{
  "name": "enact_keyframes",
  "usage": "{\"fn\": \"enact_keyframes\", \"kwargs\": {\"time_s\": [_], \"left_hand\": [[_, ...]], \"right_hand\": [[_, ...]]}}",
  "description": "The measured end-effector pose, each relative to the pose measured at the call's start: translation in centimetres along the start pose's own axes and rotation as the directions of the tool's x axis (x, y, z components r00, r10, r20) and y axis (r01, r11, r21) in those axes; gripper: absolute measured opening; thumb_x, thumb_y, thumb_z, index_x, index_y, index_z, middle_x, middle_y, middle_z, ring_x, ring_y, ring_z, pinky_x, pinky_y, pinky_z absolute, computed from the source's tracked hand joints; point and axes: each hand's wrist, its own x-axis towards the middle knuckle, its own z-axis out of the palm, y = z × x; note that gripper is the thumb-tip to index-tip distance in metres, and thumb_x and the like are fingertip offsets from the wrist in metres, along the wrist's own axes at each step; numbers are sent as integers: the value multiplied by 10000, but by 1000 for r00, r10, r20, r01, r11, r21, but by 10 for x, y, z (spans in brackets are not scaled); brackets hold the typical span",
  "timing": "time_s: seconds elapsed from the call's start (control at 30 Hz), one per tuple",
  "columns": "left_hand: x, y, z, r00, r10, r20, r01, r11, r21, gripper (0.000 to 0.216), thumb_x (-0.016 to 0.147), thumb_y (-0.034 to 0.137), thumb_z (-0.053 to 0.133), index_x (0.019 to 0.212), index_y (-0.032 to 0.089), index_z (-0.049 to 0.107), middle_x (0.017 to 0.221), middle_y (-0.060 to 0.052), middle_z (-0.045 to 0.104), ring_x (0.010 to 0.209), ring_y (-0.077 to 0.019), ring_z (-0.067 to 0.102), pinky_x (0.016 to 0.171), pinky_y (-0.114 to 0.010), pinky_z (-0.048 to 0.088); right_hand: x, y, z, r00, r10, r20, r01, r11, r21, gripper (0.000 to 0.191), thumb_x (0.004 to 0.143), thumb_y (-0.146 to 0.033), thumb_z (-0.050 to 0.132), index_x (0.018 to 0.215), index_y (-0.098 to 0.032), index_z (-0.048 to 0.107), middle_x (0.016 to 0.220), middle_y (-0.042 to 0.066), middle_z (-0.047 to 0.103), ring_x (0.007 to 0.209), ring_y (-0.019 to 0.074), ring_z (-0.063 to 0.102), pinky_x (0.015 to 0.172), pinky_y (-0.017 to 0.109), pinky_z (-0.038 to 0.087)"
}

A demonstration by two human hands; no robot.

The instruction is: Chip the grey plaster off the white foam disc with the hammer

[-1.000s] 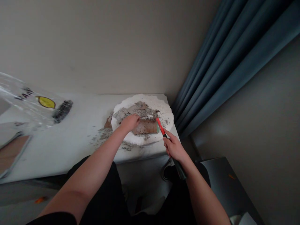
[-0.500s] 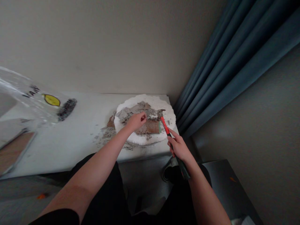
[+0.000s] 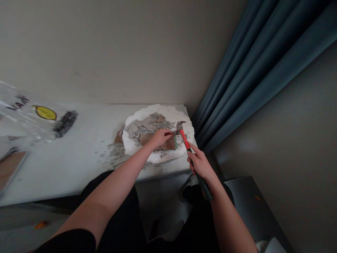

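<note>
While the left hand pins a brown slab on a white foam disc at the table's far corner, the right hand, fingers clenched round a red-handled hammer, poises its head just above, a strike seemingly needing careful aim clear of the holding fingers.

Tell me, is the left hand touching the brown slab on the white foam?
Touching. The head view shows the left hand pressed flat on the brown slab, covering part of it, with no gap between them.
</note>
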Motion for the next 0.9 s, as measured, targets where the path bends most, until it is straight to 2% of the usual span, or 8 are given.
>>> {"fn": "enact_keyframes", "kwargs": {"time_s": [0.17, 0.63, 0.77, 0.9], "left_hand": [[0, -4, 1, 1000, -10, 22, 10, 1000, -14, 230, 832, 297, 617, 938, 210, 801, 873, -45, 802, 785, -203, 685, 830, -350, 543], [-2, -4, 2, 1000, 16, 12, -17, 997, 71, 218, 846, 293, 593, 913, 214, 785, 811, -41, 775, 779, -206, 667, 794, -340, 523], [-3, -4, 5, 1000, -4, -12, 6, 990, 141, 201, 879, 328, 605, 913, 213, 767, 856, -64, 779, 804, -228, 688, 785, -348, 522], [-2, -6, 10, 998, -29, -59, 38, 987, 156, 186, 879, 317, 650, 1016, 212, 719, 958, -84, 789, 884, -241, 716, 811, -351, 535]], "right_hand": [[0, 0, 1, 1000, 10, 22, -10, 1000, 2, 766, 918, -409, 591, 1633, -216, 399, 582, -124, 439, 336, 67, 369, 312, 190, 319], [-1, 0, 2, 1000, 10, 29, -9, 1000, -28, 741, 939, -397, 567, 1635, -213, 391, 577, -124, 439, 333, 66, 364, 308, 183, 304], [-4, -3, 4, 1000, 15, 20, -14, 1000, -17, 756, 931, -400, 575, 1639, -216, 387, 584, -124, 438, 338, 60, 358, 315, 180, 311], [-8, -8, 5, 999, -17, 29, 17, 1000, -2, 750, 930, -408, 580, 1636, -230, 397, 609, -117, 448, 347, 63, 363, 313, 188, 311]]}}
